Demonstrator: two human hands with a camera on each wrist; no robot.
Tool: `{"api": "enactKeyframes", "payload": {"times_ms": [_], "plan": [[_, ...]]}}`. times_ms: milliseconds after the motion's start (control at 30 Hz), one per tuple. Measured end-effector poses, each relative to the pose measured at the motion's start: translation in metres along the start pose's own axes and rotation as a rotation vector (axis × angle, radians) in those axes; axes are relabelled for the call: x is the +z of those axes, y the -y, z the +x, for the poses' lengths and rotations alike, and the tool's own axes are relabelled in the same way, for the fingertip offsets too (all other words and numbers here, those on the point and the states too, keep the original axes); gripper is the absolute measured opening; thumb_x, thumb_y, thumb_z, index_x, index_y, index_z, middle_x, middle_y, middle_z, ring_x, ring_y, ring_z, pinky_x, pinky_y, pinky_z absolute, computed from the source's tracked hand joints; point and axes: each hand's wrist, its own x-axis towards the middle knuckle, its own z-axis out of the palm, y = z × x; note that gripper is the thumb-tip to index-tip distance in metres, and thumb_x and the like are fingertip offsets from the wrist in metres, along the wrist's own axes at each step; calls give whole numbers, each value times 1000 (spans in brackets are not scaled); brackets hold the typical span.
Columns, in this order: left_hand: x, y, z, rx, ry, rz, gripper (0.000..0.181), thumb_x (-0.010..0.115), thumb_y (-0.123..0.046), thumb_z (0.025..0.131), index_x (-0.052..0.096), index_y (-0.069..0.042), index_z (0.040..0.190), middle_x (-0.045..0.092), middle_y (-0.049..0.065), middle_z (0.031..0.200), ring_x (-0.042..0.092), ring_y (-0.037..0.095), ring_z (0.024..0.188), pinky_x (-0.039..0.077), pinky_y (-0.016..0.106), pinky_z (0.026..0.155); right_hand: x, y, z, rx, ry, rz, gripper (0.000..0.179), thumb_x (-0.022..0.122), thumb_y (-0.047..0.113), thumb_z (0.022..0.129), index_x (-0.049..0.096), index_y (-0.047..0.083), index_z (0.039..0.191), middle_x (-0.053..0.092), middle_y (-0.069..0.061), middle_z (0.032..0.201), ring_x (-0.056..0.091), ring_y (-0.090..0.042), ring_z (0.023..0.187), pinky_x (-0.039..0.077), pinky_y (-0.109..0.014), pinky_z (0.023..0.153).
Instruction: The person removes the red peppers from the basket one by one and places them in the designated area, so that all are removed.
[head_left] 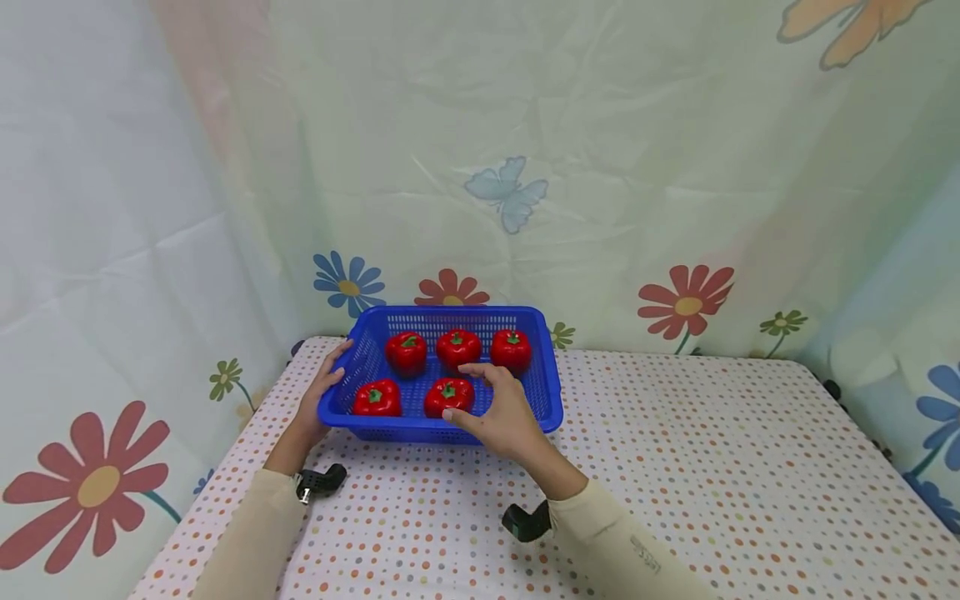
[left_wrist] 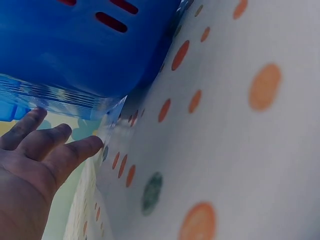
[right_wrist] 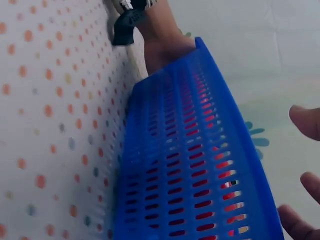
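A blue plastic basket (head_left: 450, 429) with slotted walls stands on the table. Inside it are several glossy red bell peppers with green stems, three along the back and two in front. My right hand (head_left: 504, 417) reaches over the front rim, thumb and fingers spread apart, right beside the front middle bell pepper (head_left: 444, 397). In the right wrist view, its fingertips (right_wrist: 302, 120) show above the rim. My left hand (head_left: 315, 408) lies along the basket's left end; its fingers (left_wrist: 75, 155) are extended beside the wall in the left wrist view.
A dotted cloth (head_left: 675, 467) covers the table, stretching to the right of the basket. Behind the table hangs a curtain (head_left: 600, 167) printed with flowers and a butterfly. Each wrist carries a black camera mount, such as the right one (head_left: 527, 522).
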Motion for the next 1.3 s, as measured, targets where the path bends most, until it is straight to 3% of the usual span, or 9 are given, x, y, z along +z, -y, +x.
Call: {"api": "enactKeyframes", "payload": {"times_ms": [133, 233, 367, 500, 667, 933, 1300], "plan": [[1, 2, 1, 1, 0, -8, 54, 25, -27, 106, 12, -28, 158, 0, 8, 166, 11, 42, 150, 45, 20, 95, 9, -2, 23, 109, 54, -15, 64, 84, 25, 77, 56, 16, 134, 52, -15, 137, 44, -34, 129, 44, -57, 102], [1, 3, 0, 5, -1, -11, 54, 25, -27, 106, 12, -26, 158, 0, 9, 166, 11, 43, 150, 46, 20, 95, 15, -4, 35, 183, 149, -20, 68, 85, 25, 76, 54, 15, 136, 51, -16, 141, 47, -34, 129, 46, -54, 102], [3, 1, -2, 9, -1, -3, 55, 25, -27, 106, 11, -25, 159, 1, 9, 166, 12, 43, 150, 47, 20, 94, 23, -7, 44, 222, 238, -28, 71, 86, 24, 74, 53, 11, 136, 54, -17, 138, 53, -32, 124, 47, -50, 103], [5, -4, -3, 11, -3, 6, 54, 26, -27, 105, 13, -27, 158, 2, 10, 166, 13, 43, 149, 47, 20, 94, 27, -7, 50, 242, 268, -82, 71, 87, 26, 73, 53, 9, 133, 57, -16, 133, 55, -31, 118, 48, -50, 101], [3, -4, -2, 14, 0, 9, 54, 26, -28, 105, 13, -28, 158, 2, 11, 166, 14, 45, 149, 48, 21, 94, 30, -9, 56, 245, 274, -156, 71, 89, 24, 71, 52, 7, 129, 58, -17, 130, 57, -31, 114, 48, -48, 102], [-1, -2, 4, 18, -9, 21, 54, 26, -26, 106, 13, -28, 158, 2, 11, 166, 14, 45, 148, 48, 21, 94, 29, -8, 58, 258, 290, -163, 65, 86, 19, 74, 49, 7, 125, 59, -18, 126, 58, -31, 110, 49, -48, 100], [-3, 5, 3, -11, -26, 67, 53, 27, -31, 106, 14, -29, 158, 2, 11, 166, 15, 45, 148, 48, 28, 97, 27, -9, 52, 241, 205, -147, 69, 86, 21, 73, 42, 9, 124, 59, -19, 124, 59, -33, 111, 53, -49, 94]]}}
